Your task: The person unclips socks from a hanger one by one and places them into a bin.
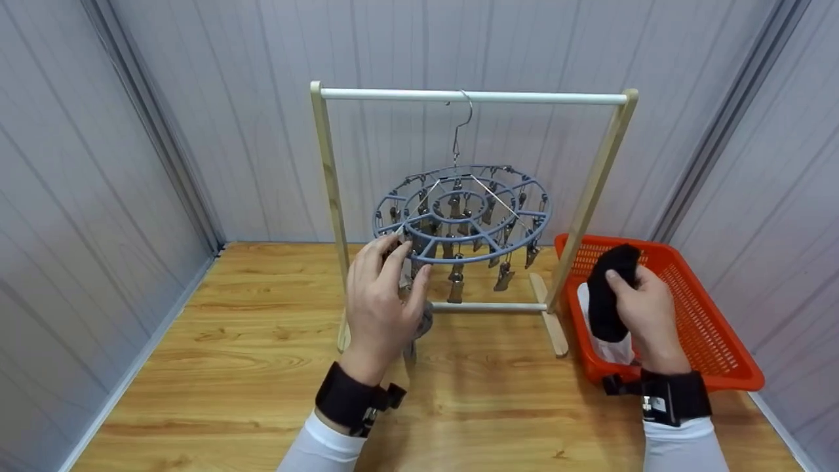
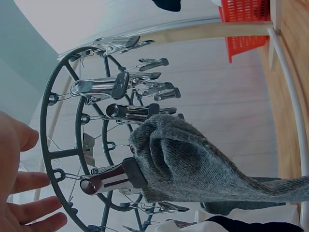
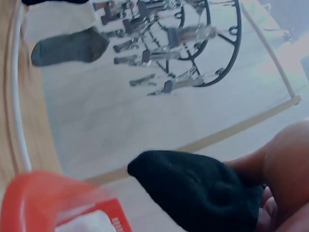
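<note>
A round grey-blue clip hanger (image 1: 452, 261) carries several metal clips. My left hand (image 1: 383, 298) is at its front left rim, thumb and fingers spread, holding nothing. In the left wrist view, a grey sock (image 2: 193, 159) hangs from metal clips close to that hand. The right wrist view shows a dark grey sock (image 3: 70, 47) and a white sock (image 3: 58, 21) on the far side of the hanger. Over the basket, my right hand (image 1: 649, 311) pinches a black sock (image 1: 609, 295) between thumb and fingers. My left hand hides part of the hanging socks in the head view.
The hanger hooks over the white bar (image 1: 537, 98) of a wooden stand (image 1: 331, 177). An orange basket (image 1: 718, 314) sits at the right, beside the stand's foot, with white fabric (image 1: 613, 351) inside. Panelled walls enclose the wooden table (image 1: 242, 367) on three sides.
</note>
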`<state>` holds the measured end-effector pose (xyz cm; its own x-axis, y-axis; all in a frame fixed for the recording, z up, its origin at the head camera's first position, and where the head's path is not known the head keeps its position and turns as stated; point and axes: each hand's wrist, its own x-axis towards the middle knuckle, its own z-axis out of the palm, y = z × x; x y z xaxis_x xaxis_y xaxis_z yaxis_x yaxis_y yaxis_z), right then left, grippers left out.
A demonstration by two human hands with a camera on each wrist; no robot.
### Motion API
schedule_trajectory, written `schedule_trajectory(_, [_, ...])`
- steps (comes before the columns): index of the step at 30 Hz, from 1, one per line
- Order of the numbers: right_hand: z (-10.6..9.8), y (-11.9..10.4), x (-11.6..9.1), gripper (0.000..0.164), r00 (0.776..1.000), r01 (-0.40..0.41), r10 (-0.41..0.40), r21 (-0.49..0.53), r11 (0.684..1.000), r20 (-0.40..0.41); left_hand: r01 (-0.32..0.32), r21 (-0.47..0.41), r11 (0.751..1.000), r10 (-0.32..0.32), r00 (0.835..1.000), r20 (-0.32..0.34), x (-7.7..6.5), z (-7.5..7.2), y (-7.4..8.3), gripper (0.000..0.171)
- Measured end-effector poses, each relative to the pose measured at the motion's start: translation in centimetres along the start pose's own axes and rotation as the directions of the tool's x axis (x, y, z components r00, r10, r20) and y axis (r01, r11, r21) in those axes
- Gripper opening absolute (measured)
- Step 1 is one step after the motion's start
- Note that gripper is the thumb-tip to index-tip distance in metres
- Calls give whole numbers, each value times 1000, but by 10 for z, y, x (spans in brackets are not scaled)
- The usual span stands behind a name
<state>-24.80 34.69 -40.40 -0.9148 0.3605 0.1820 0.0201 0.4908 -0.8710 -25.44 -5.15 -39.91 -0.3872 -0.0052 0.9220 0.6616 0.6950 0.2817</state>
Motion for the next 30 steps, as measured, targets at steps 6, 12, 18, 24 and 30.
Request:
schedule_trajectory(6, [-1,11,6,50,999,13,-7,-160,987,39,-10,27,1000,9,999,39,-1,0,0,36])
schedule_trajectory(12, [-1,18,11,54,985,48,-10,-220,974,170,-14,27,1000,13,998,55,-1,0,0,32])
schedule_trajectory(18, [-3,22,14,56,969,23,39,-246,969,244,-19,31,999,17,997,74,-1,-1,1,30])
schedule_trajectory(24, [-7,24,16,68,960,-12,110,-352,936,258,-40,36,999,37,996,81,-2,-2,2,29])
schedule_trajectory(30, [-5,25,14,66,991,-12,72,-466,885,111,-52,19,998,50,996,78,-3,-2,4,27])
